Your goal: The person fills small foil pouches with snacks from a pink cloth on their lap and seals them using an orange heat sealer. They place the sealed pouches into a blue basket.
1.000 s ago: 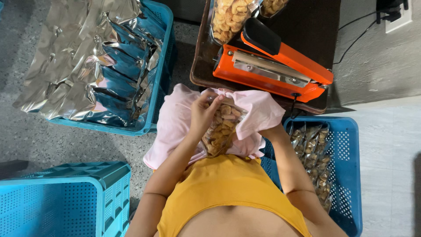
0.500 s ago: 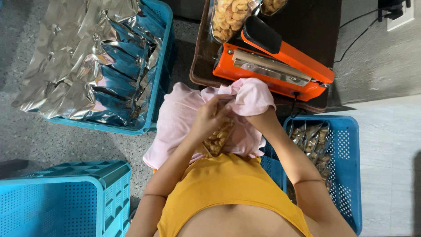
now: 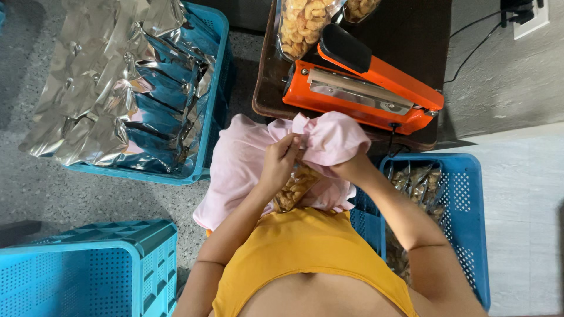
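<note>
A clear bag of golden snack pieces (image 3: pixel 295 186) lies on my lap, partly under a pink cloth (image 3: pixel 235 170). My left hand (image 3: pixel 279 161) pinches the top of the bag and the cloth edge at the middle. My right hand (image 3: pixel 346 167) is mostly wrapped in a bunched fold of the pink cloth (image 3: pixel 332 138) and grips it against the bag. Just beyond my hands an orange heat sealer (image 3: pixel 364 88) with a black handle sits on a dark wooden tray (image 3: pixel 267 88).
A blue crate (image 3: pixel 208 105) of silver foil pouches (image 3: pixel 117 82) stands at the left. Another blue crate (image 3: pixel 464 205) at my right holds filled snack bags. An upturned blue crate (image 3: pixel 82 270) is at lower left. Clear bags of snacks (image 3: pixel 302 23) rest behind the sealer.
My hands have drawn the pink cloth up and bunched it over the bag's top; my right hand, earlier at the bag's side, is now covered by the cloth.
</note>
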